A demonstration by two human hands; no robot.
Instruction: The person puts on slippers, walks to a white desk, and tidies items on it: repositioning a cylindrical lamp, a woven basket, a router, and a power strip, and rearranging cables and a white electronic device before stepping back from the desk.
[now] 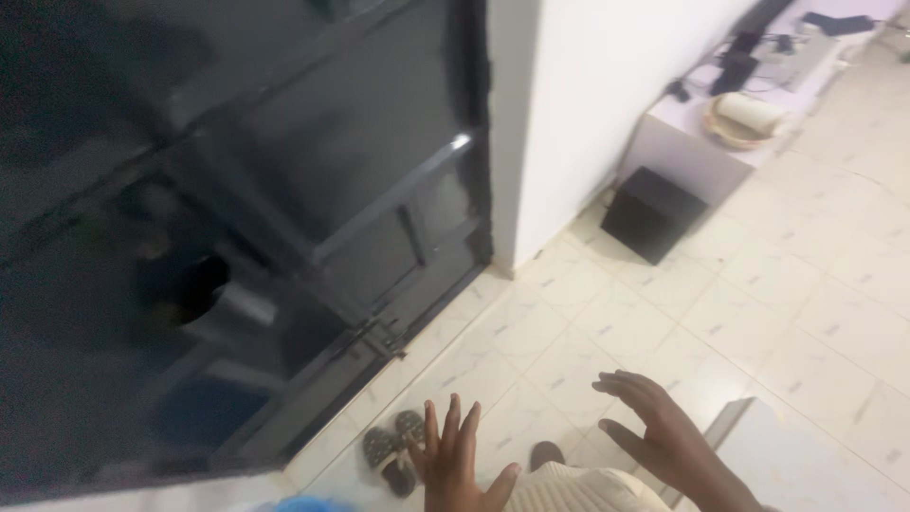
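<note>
Left hand (458, 460) spread and empty above the cream tiled floor (758, 294), just beside a pair of dark patterned slippers (391, 448) lying by the foot of the large black metal door (284, 218), right hand (654, 427) released, fingers splayed, holding nothing, small black cube box (654, 213) well apart by the white wall (588, 104)

Bare hands (455, 465); cream ribbed knit garment (578, 490) below.

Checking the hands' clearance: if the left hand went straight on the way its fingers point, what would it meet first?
Probably the dark glass door: the open left hand points up-frame towards its bottom frame, nothing visible between, though depth is unclear.
</note>
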